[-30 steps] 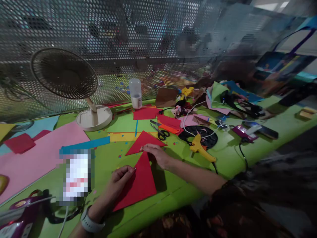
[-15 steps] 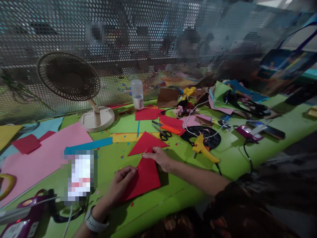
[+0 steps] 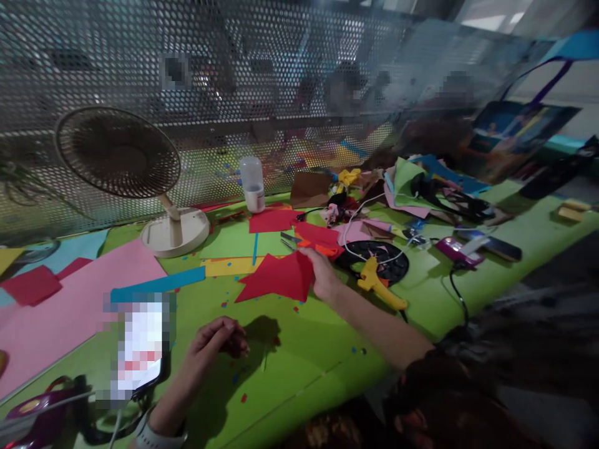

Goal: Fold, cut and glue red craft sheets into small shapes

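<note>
Over the green tabletop, my left hand (image 3: 219, 340) hovers with its fingers curled together and nothing seen in them; a watch is on that wrist. My right hand (image 3: 325, 274) is closed at the right edge of a sheet of red paper (image 3: 285, 274), its fingertips at the top corner. This sheet overlaps another red paper piece (image 3: 250, 290), and together they form a jagged outline. Just behind the hand, the blades of a pair of scissors (image 3: 291, 242) show; their handles are hidden.
A yellow glue gun (image 3: 380, 285) lies right of my right hand, beside a black round tray (image 3: 393, 262). Left are a phone (image 3: 143, 349), a blue strip (image 3: 159, 280) and pink paper (image 3: 93, 293). Behind stand a fan (image 3: 175, 232) and a bottle (image 3: 253, 187).
My right hand has carried the red sheet away from me, onto the other red piece and up to the scissors. The left hand has let go of the sheet and drawn slightly left.
</note>
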